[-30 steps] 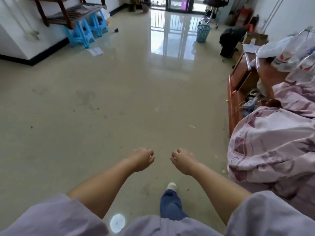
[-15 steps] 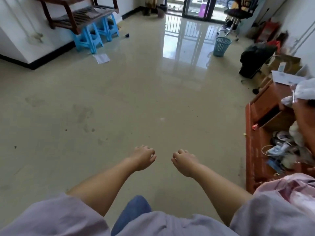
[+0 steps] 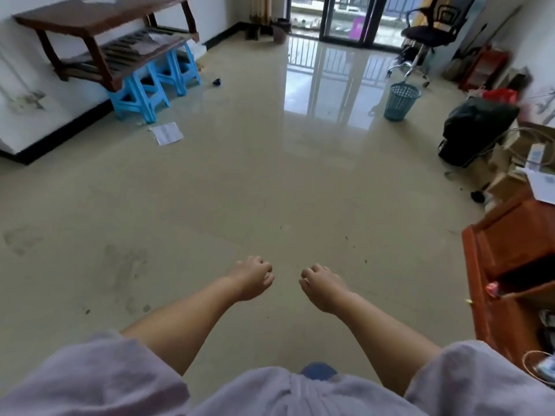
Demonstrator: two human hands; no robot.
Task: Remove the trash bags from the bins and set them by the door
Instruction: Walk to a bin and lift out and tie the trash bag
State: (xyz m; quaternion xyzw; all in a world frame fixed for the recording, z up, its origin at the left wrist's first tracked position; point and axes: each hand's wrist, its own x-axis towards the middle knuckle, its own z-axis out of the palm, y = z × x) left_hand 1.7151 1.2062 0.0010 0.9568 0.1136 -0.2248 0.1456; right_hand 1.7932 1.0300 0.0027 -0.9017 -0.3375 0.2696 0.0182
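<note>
Wooden table upturned on blue plastic stools at far left wall, paper sheet on floor just in front. Left hand held out low centre, fingers loosely curled, grip released, holding nothing. Right hand just beside it, same loose curl, nothing held. Teal mesh waste bin stands well ahead and right of both hands, near the glass balcony door; office chair behind it. Black trash bag on floor right of bin, well apart from hands. Orange-brown cabinet at right edge.
</note>
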